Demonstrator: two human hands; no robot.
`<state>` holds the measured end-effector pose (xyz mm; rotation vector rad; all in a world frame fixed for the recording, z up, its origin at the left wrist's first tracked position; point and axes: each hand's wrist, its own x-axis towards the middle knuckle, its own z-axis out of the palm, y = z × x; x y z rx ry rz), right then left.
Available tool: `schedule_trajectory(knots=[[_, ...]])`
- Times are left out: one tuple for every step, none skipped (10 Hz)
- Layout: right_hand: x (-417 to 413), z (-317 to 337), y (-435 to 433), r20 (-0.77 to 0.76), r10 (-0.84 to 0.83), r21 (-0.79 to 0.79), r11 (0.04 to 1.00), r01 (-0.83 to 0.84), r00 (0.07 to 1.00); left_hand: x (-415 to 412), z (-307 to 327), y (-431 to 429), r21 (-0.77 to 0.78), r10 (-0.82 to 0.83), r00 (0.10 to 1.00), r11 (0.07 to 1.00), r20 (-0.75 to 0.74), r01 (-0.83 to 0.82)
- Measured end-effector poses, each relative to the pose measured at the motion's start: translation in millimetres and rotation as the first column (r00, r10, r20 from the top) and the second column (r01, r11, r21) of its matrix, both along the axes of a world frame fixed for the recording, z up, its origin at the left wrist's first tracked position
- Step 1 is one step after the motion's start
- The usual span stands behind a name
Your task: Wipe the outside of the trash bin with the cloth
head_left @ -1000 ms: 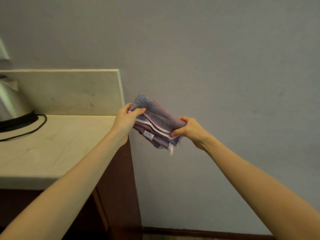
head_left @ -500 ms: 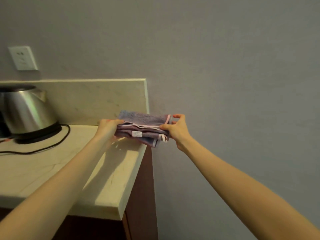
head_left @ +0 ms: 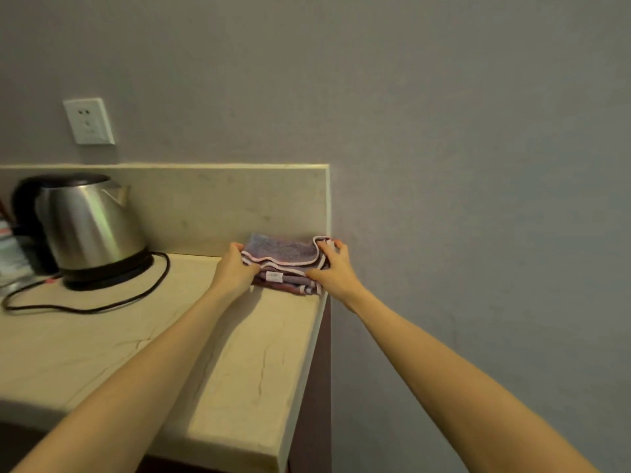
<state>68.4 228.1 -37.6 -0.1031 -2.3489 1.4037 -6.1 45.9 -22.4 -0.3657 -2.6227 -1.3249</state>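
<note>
A folded purple-grey cloth (head_left: 282, 255) with pale pink edging and a small white label lies on the back right corner of the beige stone counter (head_left: 143, 339), against the low backsplash. My left hand (head_left: 235, 268) grips its left edge. My right hand (head_left: 333, 268) holds its right edge, fingers curled over the top fold. No trash bin is in view.
A steel electric kettle (head_left: 89, 223) on a black base stands at the counter's back left, its black cord (head_left: 102, 303) looping across the top. A white wall socket (head_left: 88, 121) is above it. The counter ends at a dark wood side panel (head_left: 316, 397) beside a grey wall.
Both hands carried the folded cloth from the air beside the counter leftward and down onto its back right corner. The view swung left, bringing the kettle and socket into sight.
</note>
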Motion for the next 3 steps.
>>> schedule_trajectory(knots=[[6.6, -6.9, 1.6, 0.052, 0.043, -0.012, 0.999, -0.043, 0.998, 4.1, -1.1, 3.5, -0.133, 0.041, 0.998, 0.99, -0.043, -0.046], [11.7, -8.3, 5.8, 0.112, 0.062, 0.031, 0.997, -0.066, 0.992, 9.7, 0.8, 7.1, -0.274, 0.091, 0.99, 0.955, -0.109, -0.118], [21.5, -3.5, 11.8, 0.125, 0.09, 0.044, 0.994, -0.096, 0.988, 21.3, 3.1, 8.9, -0.275, 0.121, 0.96, 0.942, -0.252, -0.191]])
